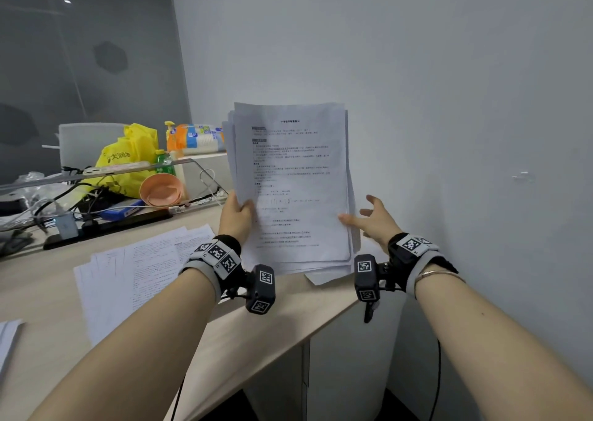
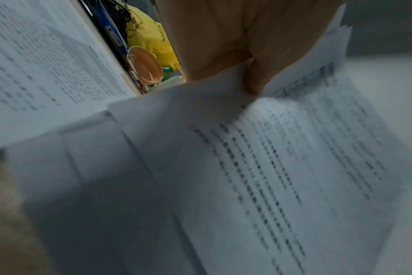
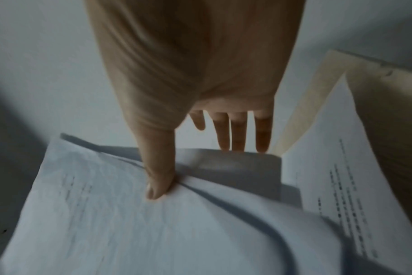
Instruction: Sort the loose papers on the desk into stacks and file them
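So the paper stack [image 1: 290,183] is being gripped upright by the left hand [image 1: 236,217], while the right hand [image 1: 373,220] is being kept spread, thumb seemingly touching its edge.

- Your left hand [image 1: 236,217] hides its fingers behind the held sheaf [image 1: 290,183]; only the thumb shows in front.
- Print on that sheaf is too small to read from your head view and smeared in both wrist views.
- The sheaf's bottom edge covers part of the worktop [image 1: 282,318] corner.
- A stack [image 1: 8,340] is cut off by the left edge.
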### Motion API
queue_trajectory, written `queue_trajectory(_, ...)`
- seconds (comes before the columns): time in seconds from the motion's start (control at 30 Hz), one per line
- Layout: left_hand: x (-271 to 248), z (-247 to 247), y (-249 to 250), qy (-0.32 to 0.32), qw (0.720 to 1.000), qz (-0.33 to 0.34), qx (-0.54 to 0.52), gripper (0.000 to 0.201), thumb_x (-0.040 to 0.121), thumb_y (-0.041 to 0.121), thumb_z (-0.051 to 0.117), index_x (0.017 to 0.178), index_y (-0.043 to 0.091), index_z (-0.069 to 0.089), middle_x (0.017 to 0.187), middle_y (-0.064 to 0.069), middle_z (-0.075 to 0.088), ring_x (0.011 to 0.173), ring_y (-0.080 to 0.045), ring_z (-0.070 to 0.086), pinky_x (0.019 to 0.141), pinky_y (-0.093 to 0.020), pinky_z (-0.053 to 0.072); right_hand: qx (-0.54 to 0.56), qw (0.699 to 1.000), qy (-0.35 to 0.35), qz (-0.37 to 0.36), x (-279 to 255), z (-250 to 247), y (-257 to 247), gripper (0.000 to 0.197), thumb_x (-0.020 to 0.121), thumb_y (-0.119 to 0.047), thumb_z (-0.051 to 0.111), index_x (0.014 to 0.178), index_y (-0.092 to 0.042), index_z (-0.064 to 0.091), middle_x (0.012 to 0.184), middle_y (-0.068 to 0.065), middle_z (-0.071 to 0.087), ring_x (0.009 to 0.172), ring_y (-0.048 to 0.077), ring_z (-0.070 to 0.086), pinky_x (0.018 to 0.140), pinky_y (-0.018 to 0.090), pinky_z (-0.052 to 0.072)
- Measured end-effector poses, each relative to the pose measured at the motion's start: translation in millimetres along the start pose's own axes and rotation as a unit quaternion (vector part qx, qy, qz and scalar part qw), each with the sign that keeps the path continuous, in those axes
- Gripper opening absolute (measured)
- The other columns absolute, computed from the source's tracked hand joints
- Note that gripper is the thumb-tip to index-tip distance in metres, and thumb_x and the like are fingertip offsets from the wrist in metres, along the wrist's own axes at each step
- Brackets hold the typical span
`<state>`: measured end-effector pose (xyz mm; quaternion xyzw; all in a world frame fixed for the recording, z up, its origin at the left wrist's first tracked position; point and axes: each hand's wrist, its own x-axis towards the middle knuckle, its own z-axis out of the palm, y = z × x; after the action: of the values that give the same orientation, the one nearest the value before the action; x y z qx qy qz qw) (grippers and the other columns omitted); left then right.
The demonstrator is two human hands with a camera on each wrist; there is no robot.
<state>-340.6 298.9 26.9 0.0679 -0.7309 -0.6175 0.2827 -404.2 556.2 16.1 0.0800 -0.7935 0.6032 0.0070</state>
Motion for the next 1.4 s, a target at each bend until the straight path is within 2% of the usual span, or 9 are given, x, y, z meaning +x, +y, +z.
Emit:
queue_trajectory(0.1,3.1,4.0,-2.6,-0.01,0.999,-0.022,0.022,0.043,0.095,-0.001,0.037,0.137,0.009,0.039,0.13,-0.011,0.053,0.121,-0.028,0.049,0.103,-0.04,0.04,-0.025,0.999,-0.038,0.015,0.7,-0.6,-2.6,0.072,0.083,-0.042,0.066,0.141,-0.013,0.035,0.138,0.014,0.047,0.12,0.026,0.051,0.09,0.039,0.048)
queue_trajectory(0.23,7.4,12.5,-13.9,0.021,0.995,-0.053,0.08,0.045,0.093,-0.004,0.035,0.135,0.008,0.041,0.128,-0.013,0.053,0.12,-0.03,0.049,0.091,-0.028,0.036,-0.064,0.996,0.043,0.037,5.8,-13.0,4.3,0.058,0.092,-0.05,0.048,0.118,0.001,0.057,0.12,0.02,0.062,0.097,0.027,0.06,0.085,0.036,0.046)
queue_trajectory(0.5,19.8,-0.6,-40.8,0.037,0.967,-0.157,0.195,0.037,0.095,0.001,0.035,0.132,-0.002,0.04,0.131,-0.022,0.049,0.121,-0.036,0.047,0.096,-0.038,0.039,-0.416,0.887,-0.043,0.194,14.4,-30.0,49.5,0.071,0.07,-0.04,0.079,0.124,-0.003,0.051,0.126,0.012,0.057,0.117,0.029,0.053,0.088,0.032,0.045)
queue_trajectory(0.63,21.1,10.4,-45.8,-0.003,0.956,-0.175,0.238,0.037,0.097,0.004,0.037,0.132,-0.007,0.04,0.131,-0.025,0.048,0.122,-0.037,0.047,0.085,-0.032,0.037,-0.326,0.919,-0.073,0.208,24.8,-27.7,52.4,0.045,0.067,-0.016,0.084,0.098,0.001,0.057,0.078,0.01,0.064,0.068,0.024,0.063,0.06,0.028,0.051)
queue_trajectory(0.77,21.9,27.8,-52.4,-0.051,0.944,-0.2,0.256,0.039,0.097,0.008,0.038,0.133,-0.007,0.039,0.132,-0.025,0.05,0.12,-0.038,0.049,0.091,-0.035,0.042,-0.331,0.929,-0.063,0.152,26.5,-24.7,58.5,0.034,0.083,-0.013,0.066,0.113,0.001,0.059,0.106,0.018,0.064,0.094,0.033,0.064,0.059,0.029,0.049)
queue_trajectory(0.87,20.3,38.6,-60.3,-0.086,0.929,-0.227,0.278,0.041,0.098,0.008,0.038,0.136,-0.005,0.038,0.136,-0.023,0.047,0.123,-0.037,0.047,0.097,-0.036,0.04,-0.304,0.943,-0.064,0.121,28.9,-22.8,62.8,0.023,0.085,-0.002,0.05,0.106,0.0,0.06,0.112,0.022,0.063,0.086,0.035,0.063,0.043,0.017,0.047)
queue_trajectory(1.0,17.6,49.2,-63.8,-0.099,0.923,-0.251,0.272,0.039,0.098,0.007,0.038,0.134,-0.007,0.042,0.135,-0.024,0.049,0.122,-0.038,0.049,0.098,-0.038,0.041,-0.239,0.954,-0.089,0.159,23.0,-25.1,59.5,0.017,0.085,0.007,0.047,0.099,0.002,0.055,0.08,0.015,0.057,0.068,0.029,0.06,0.046,0.026,0.051)
queue_trajectory(1.23,20.7,52.5,-64.7,-0.035,0.965,-0.224,0.132,0.038,0.094,0.006,0.038,0.131,-0.004,0.039,0.132,-0.022,0.048,0.12,-0.037,0.049,0.098,-0.04,0.041,-0.1,0.992,-0.025,0.078,23.6,-23.6,65.7,0.027,0.085,0.002,0.054,0.112,0.0,0.057,0.113,0.021,0.061,0.105,0.038,0.059,0.09,0.056,0.05)
queue_trajectory(1.4,24.5,51.0,-60.1,-0.023,0.968,-0.248,-0.018,0.043,0.092,0.011,0.041,0.134,0.0,0.036,0.13,-0.013,0.048,0.119,-0.034,0.048,0.102,-0.046,0.041,0.053,0.997,-0.028,0.055,14.9,-23.2,55.1,0.036,0.091,-0.001,0.055,0.127,-0.008,0.051,0.114,0.013,0.062,0.099,0.029,0.063,0.077,0.039,0.058)
